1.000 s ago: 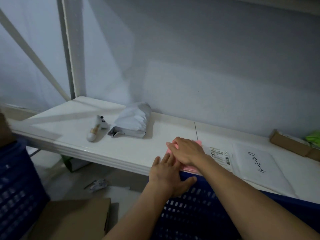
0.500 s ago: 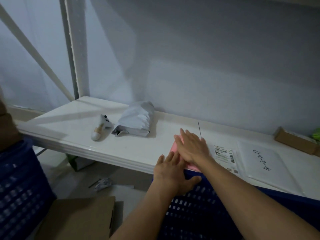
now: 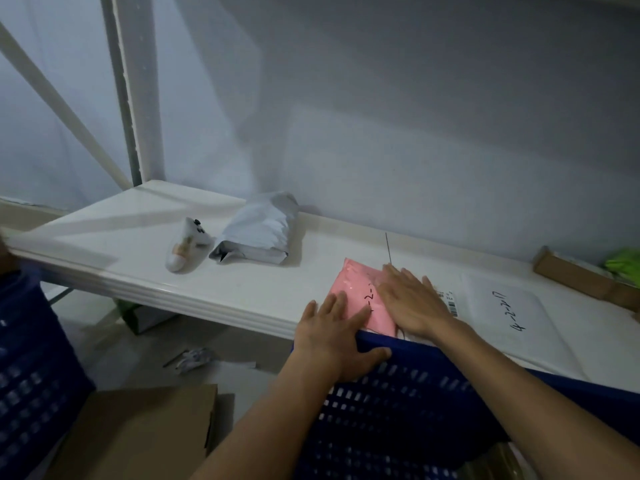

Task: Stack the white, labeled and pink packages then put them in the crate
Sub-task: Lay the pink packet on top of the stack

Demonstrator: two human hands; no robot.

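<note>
A long white shelf (image 3: 145, 258) runs from far left to near right, and a blue crate (image 3: 433, 410) stands against its near edge, directly below the person's arms. Near the right end lies one flat white package (image 3: 505, 317) with handwriting on it; just left of it one labeled package (image 3: 450, 301) shows only a strip of barcode, and one pink package (image 3: 356, 292) lies on top of that, at the shelf's near edge. The right hand (image 3: 412, 299) rests flat on the pink package, fingers spread and gripping nothing; the left hand (image 3: 332, 337) lies open with fingertips on the package's near left corner and thumb over the crate rim, also holding nothing. The step looks to be squaring the pink package on the labeled one; pressing down evenly while lining up edges should keep the slippery bags from sliding into the crate early. Further left sit one crumpled grey bag (image 3: 259, 233) and one small white item (image 3: 185, 249), apparently outside the task.
</note>
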